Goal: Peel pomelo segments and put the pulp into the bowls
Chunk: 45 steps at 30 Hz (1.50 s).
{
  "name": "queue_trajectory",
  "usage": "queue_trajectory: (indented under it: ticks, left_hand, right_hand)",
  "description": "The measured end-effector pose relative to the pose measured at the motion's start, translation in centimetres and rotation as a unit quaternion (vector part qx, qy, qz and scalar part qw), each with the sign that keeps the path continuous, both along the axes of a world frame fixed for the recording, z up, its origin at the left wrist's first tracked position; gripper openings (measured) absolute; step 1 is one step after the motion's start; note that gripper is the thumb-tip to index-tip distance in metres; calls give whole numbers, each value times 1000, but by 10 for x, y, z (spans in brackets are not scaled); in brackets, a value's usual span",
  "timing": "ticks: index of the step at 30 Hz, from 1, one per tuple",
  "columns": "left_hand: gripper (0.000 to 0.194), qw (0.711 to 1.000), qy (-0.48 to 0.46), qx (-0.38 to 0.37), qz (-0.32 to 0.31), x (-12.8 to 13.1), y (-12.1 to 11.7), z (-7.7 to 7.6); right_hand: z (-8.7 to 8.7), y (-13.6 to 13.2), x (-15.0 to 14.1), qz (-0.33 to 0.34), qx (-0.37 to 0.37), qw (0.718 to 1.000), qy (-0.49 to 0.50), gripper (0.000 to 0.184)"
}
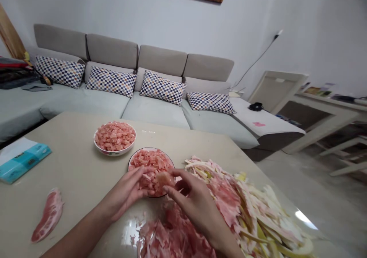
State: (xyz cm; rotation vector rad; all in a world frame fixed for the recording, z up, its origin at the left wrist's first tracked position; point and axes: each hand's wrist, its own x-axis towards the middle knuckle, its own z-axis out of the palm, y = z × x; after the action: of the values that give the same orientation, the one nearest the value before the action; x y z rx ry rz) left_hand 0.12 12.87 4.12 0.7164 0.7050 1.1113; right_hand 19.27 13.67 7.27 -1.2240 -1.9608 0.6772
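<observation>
My right hand point(195, 197) pinches a pale pink piece of pomelo pulp point(164, 179) between thumb and fingers, above the near bowl. My left hand point(129, 193) is at the bowl's left side, its thumb and fingers apart and nothing visible between them. Broken pink pomelo flesh fills this dark-rimmed bowl point(131, 159), whose near edge is partly hidden by my hands. Below my right hand lies a heap of pink pomelo membranes point(172, 233). On the table at far left rests one pomelo segment point(48, 216), its pink flesh edged with white.
A second bowl point(114, 153), piled with pomelo flesh, stands farther back. Strips of pomelo peel point(266, 219) cover the table's right side. A blue tissue pack point(24, 160) lies at the left edge. Behind the table point(80, 166) is a grey sofa point(155, 109) with patterned cushions.
</observation>
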Motion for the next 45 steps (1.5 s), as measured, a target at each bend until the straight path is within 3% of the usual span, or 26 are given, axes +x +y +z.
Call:
queue_trajectory:
  ticks: [3, 6, 11, 14, 19, 22, 25, 28, 34, 39, 45]
  left_hand:
    - [21, 999, -26, -31, 31, -3, 4, -2]
    - [25, 998, 26, -39, 37, -7, 5, -2]
    - [30, 989, 145, 40, -3, -17, 4, 8]
    - [34, 966, 244, 82, 11, -30, 2, 9]
    - [39, 937, 342, 47, 59, -58, -11, -19]
    - [39, 947, 302, -35, 107, -64, -26, -40]
    - [40, 960, 225, -89, 144, -60, -35, -46]
    - [39, 966, 200, -65, 148, -46, -30, -34]
    - [39, 975, 181, 5, 126, -12, 13, 0]
    - [39, 970, 195, 50, 139, -6, 34, 7]
    - [39, 971, 183, 80, 134, -19, 32, 8]
  right_hand:
    - [-6, 6, 1, -26, -18, 999, 19, 17]
    - [-9, 11, 1, -34, -33, 998, 40, 20]
    - [-6, 14, 6, -33, -2, 999, 41, 19]
    - [-6, 17, 9, -44, 0, 999, 21, 17]
    - [-9, 21, 10, -48, 22, 999, 8, 17]
    - [-7, 19, 10, -27, 26, 999, 2, 16]
    - [-3, 17, 11, -8, 25, 1000, 6, 15]
    - [-1, 16, 13, -5, 36, 999, 9, 14]
    - [1, 13, 13, 9, 40, 999, 32, 13]
    - [6, 9, 16, 17, 51, 997, 49, 13]
    - [7, 10, 18, 28, 56, 996, 61, 14]
